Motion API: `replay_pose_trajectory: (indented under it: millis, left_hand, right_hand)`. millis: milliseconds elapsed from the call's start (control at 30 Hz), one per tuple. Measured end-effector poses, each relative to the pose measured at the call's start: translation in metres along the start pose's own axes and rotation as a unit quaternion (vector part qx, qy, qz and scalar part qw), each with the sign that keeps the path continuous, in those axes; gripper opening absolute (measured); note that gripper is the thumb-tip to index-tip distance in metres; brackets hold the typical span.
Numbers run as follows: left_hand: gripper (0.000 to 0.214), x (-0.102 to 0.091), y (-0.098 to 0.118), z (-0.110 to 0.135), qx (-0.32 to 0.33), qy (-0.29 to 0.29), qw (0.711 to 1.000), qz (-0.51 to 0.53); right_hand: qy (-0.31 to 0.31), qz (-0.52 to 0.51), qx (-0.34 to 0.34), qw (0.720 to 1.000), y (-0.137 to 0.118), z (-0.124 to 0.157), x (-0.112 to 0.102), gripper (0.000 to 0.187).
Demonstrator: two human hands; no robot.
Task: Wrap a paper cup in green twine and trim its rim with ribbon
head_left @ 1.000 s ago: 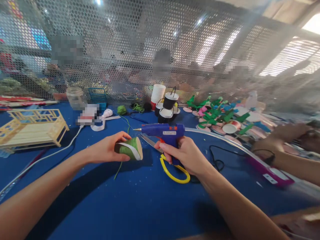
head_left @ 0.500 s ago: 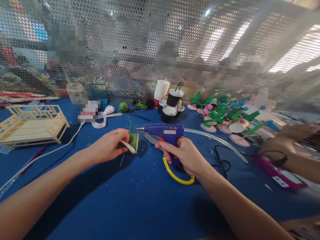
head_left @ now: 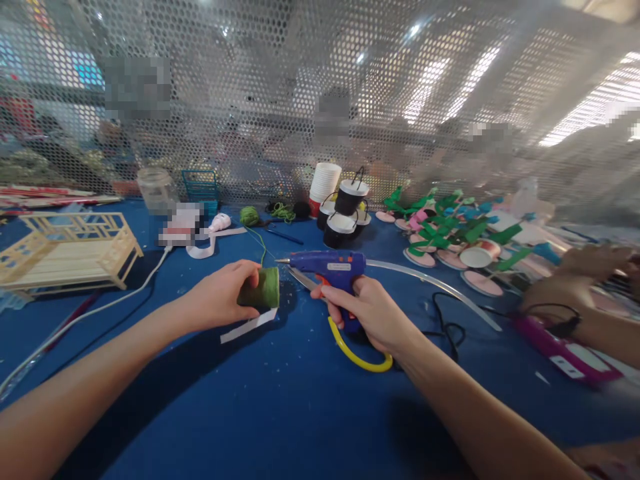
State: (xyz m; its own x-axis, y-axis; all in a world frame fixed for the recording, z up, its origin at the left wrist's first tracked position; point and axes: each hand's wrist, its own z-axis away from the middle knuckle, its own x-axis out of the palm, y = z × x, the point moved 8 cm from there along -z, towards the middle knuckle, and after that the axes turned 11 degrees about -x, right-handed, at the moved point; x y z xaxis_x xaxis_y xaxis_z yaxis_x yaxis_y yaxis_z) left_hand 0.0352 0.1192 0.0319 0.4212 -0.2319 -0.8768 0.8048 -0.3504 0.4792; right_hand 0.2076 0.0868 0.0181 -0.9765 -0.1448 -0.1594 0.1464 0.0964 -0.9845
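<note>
My left hand (head_left: 223,297) is closed around a small cup (head_left: 265,288) wrapped in green yarn. A strip of white ribbon (head_left: 249,327) hangs from the cup's lower rim, its other end loose to the left. Facing the cup, a blue hot glue gun (head_left: 327,261) is gripped in my right hand (head_left: 370,303), its metal nozzle pointing left just beyond the cup. A clear glue stick (head_left: 435,281) sticks out of its back. Below the gun are scissors with a yellow handle (head_left: 359,353); whether my right hand also holds them I cannot tell. Green yarn runs from the cup to a ball (head_left: 249,215).
Behind stand black cups with white tops (head_left: 340,228) and stacked white cups (head_left: 326,181). A wooden model bed (head_left: 75,257) is at left, craft flowers (head_left: 440,233) at right. Another person's hand (head_left: 560,287) is near a purple power strip (head_left: 565,350). Perforated metal sheet closes the back.
The cup has turned in my left hand, showing more of its green side. The white ribbon has swung from across its front to below it. My right hand keeps the glue gun nearly still.
</note>
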Motion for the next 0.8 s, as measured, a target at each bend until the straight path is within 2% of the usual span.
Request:
replay_pose_trajectory:
  millis: [167, 267, 467, 667, 800]
  left_hand:
    - [0.034, 0.003, -0.010, -0.004, -0.008, 0.044, 0.998, 0.049]
    - [0.034, 0.006, -0.014, -0.006, 0.001, 0.042, 0.995, 0.088]
    - [0.038, 0.007, -0.012, -0.005, 0.029, 0.035, 0.995, 0.094]
    - [0.036, 0.014, -0.016, -0.008, -0.049, 0.028, 0.976, 0.208]
    - [0.048, 0.013, -0.013, -0.007, -0.077, 0.087, 0.978, 0.173]
  right_hand:
    - [0.009, -0.005, -0.010, 1.000, -0.001, 0.000, 0.000, 0.025]
    - [0.012, 0.006, -0.013, 1.000, -0.001, 0.000, 0.000, 0.025]
    - [0.021, 0.010, -0.006, 1.000, 0.001, -0.002, 0.000, 0.024]
    - [0.011, 0.011, -0.007, 1.000, 0.002, -0.002, 0.003, 0.024]
    - [0.010, 0.017, -0.011, 1.000, 0.002, -0.003, 0.003, 0.024]
